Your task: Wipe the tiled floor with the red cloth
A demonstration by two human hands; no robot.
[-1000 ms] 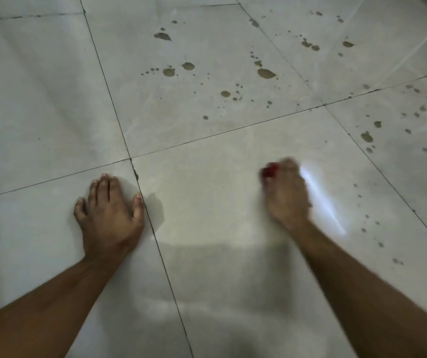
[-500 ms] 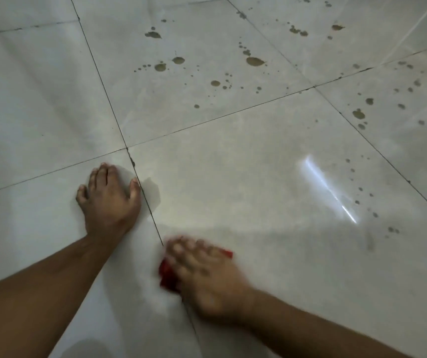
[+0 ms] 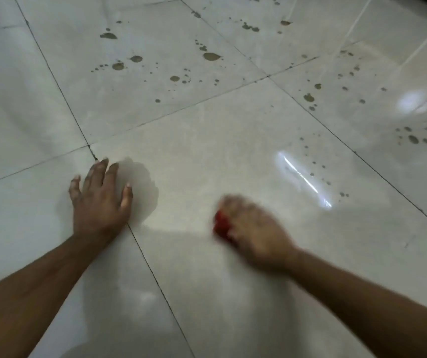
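The glossy pale tiled floor (image 3: 215,156) fills the head view. My right hand (image 3: 253,228), blurred with motion, lies on top of the red cloth (image 3: 220,226) and presses it to the floor at the lower middle; only a small red edge shows at the hand's left side. My left hand (image 3: 101,197) lies flat on the floor to the left, fingers spread, across a dark grout line. Both forearms reach in from the bottom corners.
Brown droplets and splashes (image 3: 211,56) dot the tiles farther away, with more splashes (image 3: 309,98) on the tiles to the right. Dark grout lines (image 3: 155,277) cross the floor. A bright light reflection (image 3: 302,177) streaks the tile right of my right hand.
My right hand with the cloth swept from the far right down to the left near my left hand, then back to the right. My left hand stayed planted.
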